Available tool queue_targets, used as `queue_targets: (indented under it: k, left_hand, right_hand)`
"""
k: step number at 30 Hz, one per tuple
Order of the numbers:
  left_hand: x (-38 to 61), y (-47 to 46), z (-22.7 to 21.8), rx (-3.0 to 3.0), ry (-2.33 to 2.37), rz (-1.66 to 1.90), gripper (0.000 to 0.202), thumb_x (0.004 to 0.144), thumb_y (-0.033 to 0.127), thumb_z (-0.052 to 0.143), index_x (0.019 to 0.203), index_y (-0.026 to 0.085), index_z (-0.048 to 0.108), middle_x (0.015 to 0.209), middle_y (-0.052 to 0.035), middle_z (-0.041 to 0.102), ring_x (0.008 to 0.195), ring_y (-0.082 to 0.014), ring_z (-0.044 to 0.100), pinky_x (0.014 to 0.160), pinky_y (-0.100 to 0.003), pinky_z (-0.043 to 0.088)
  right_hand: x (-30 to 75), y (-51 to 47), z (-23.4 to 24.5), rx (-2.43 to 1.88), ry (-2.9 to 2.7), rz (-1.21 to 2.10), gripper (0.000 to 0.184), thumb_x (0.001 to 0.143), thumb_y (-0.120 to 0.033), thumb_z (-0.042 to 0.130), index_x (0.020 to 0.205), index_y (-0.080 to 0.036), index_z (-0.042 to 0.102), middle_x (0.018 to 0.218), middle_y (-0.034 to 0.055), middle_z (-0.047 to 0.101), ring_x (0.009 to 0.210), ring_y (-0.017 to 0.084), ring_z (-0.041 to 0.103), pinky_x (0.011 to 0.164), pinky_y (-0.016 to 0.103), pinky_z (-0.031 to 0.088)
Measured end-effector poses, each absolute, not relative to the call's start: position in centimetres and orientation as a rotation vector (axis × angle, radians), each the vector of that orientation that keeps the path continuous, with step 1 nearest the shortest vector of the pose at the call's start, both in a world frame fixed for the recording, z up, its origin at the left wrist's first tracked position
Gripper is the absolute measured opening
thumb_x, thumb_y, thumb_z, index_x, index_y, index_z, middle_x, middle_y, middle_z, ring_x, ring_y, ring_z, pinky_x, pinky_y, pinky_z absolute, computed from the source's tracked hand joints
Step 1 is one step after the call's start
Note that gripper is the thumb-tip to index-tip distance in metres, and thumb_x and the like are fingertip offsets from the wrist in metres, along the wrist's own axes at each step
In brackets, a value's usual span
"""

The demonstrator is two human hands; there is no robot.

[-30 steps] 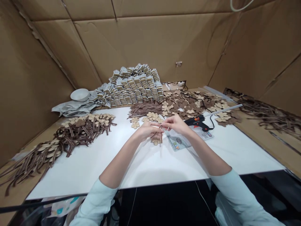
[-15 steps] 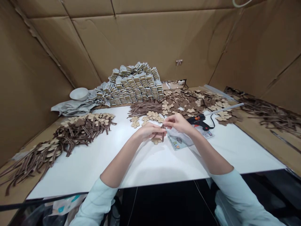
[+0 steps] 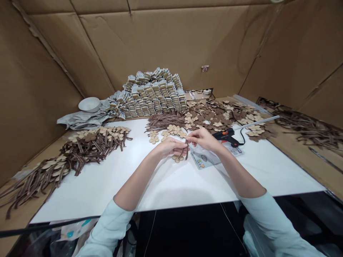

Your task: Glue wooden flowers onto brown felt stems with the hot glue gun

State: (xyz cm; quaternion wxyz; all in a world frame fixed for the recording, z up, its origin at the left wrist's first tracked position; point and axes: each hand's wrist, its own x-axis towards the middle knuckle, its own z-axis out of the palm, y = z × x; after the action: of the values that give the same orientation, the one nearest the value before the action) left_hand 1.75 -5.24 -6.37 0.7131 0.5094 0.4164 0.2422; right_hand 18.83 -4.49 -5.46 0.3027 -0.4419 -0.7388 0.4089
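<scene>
Both my hands meet over the middle of the white board (image 3: 166, 185). My left hand (image 3: 170, 147) and my right hand (image 3: 202, 138) each pinch the top of a folded brown strip (image 3: 185, 151), whose two ends hang down between them. Just under the strip a pale wooden flower piece (image 3: 177, 158) lies on the board. A clear packet with a printed label (image 3: 202, 160) lies below my right hand. The black and orange glue gun (image 3: 226, 135) rests right of my right hand, apart from it.
Brown strips with wooden flowers (image 3: 88, 144) are heaped at the left. More flowers and brown cut-outs (image 3: 227, 116) spread at the back right. Stacked small packs (image 3: 152, 96) and a white bowl (image 3: 89, 104) stand at the back. Cardboard walls enclose the bench.
My hands drew slightly closer together and the brown strip now hangs folded between them. The view tilted a little; nothing else on the board moved.
</scene>
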Motion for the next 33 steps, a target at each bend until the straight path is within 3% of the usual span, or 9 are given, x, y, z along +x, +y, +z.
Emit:
queue_targets:
  k: [5, 10, 13, 33]
  left_hand:
    - [1.63, -5.25, -6.14, 1.218, 0.915, 0.564, 0.026, 0.056, 0.032, 0.075, 0.062, 0.008, 0.066, 0.059, -0.0069, 0.065, 0.055, -0.0096, 0.057, 0.062, -0.021, 0.046]
    - [1.80, -5.13, -6.20, 1.139, 0.949, 0.676, 0.032, 0.049, 0.034, 0.077, 0.068, 0.009, 0.069, 0.068, -0.0068, 0.067, 0.065, -0.0128, 0.060, 0.068, -0.025, 0.046]
    - [1.84, -5.02, -6.44, 1.154, 0.987, 0.717, 0.030, 0.047, 0.032, 0.078, 0.065, 0.010, 0.069, 0.063, -0.0049, 0.066, 0.061, -0.0113, 0.059, 0.068, -0.025, 0.046]
    - [1.90, -5.14, -6.29, 1.212, 1.049, 0.695, 0.027, 0.049, 0.031, 0.076, 0.065, 0.011, 0.070, 0.068, -0.0063, 0.067, 0.063, -0.0120, 0.060, 0.063, -0.023, 0.047]
  right_hand:
    - [18.84, -4.54, -5.51, -1.153, -1.911, 1.155, 0.014, 0.069, -0.023, 0.055, 0.060, -0.013, 0.057, 0.047, -0.0026, 0.050, 0.044, 0.008, 0.044, 0.046, 0.022, 0.034]
    - [18.63, -4.58, -5.50, -1.129, -1.867, 1.189, 0.014, 0.068, -0.021, 0.055, 0.057, -0.014, 0.055, 0.046, -0.0032, 0.050, 0.044, 0.007, 0.043, 0.047, 0.022, 0.035]
    - [18.54, -4.65, -5.41, -1.143, -1.849, 1.195, 0.013, 0.068, -0.020, 0.055, 0.057, -0.014, 0.056, 0.046, -0.0033, 0.050, 0.043, 0.007, 0.044, 0.047, 0.022, 0.035]
    - [18.89, -4.59, -5.40, -1.161, -1.911, 1.162, 0.024, 0.069, -0.035, 0.056, 0.064, -0.012, 0.061, 0.053, 0.0004, 0.056, 0.047, 0.009, 0.047, 0.047, 0.022, 0.038]
